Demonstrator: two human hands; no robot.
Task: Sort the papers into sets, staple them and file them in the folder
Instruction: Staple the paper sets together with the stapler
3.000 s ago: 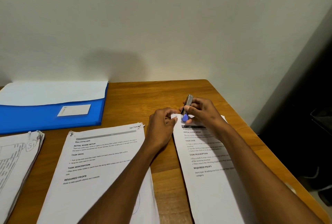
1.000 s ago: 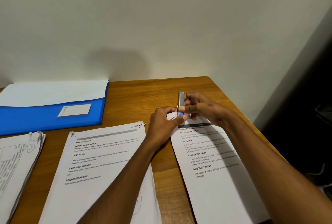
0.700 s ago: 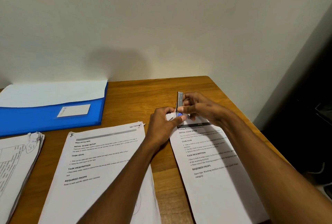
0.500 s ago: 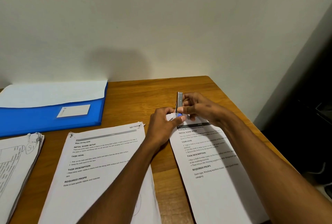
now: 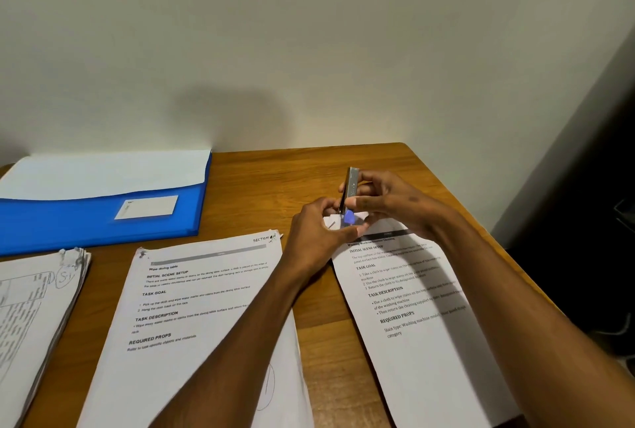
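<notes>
Wooden table (image 5: 275,183): brown, grain visible, far edge set against the wall. Wall (image 5: 309,42): plain, off-white; a soft shadow falls on it just above the table's far edge. Right of the table: a dark area (image 5: 598,194), contents indistinct. Low at the right edge, a pale cable-like shape (image 5: 611,331) shows against the dark; identity cannot be told.

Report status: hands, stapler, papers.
Right hand grips stapler, upright over right paper set top corner. Left hand pinches that corner. Nothing in the way.
</notes>
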